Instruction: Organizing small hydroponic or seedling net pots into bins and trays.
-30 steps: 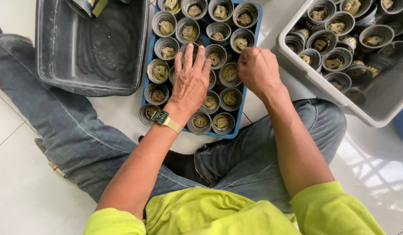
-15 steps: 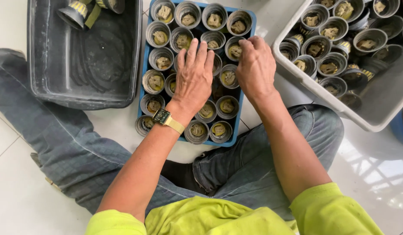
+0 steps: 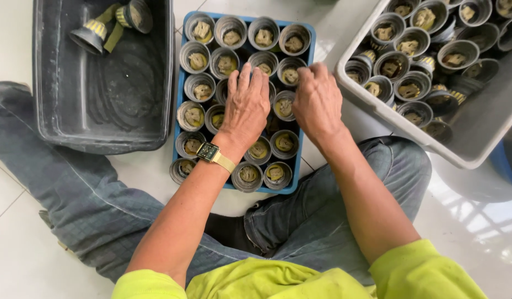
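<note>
Left hand (image 3: 246,108) lies flat, fingers spread, on the metal cups (image 3: 228,61) packed edge to edge in the blue tray (image 3: 179,111). Right hand (image 3: 318,102), fingers curled, touches cups near the tray's right rim; grasp unclear.

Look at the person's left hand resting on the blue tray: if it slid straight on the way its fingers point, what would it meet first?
Probably the round grey cup just beyond the fingertips of the left hand, in the blue tray; the top row of cups follows. Depth is unclear, so the hand might pass above their rims.
</note>
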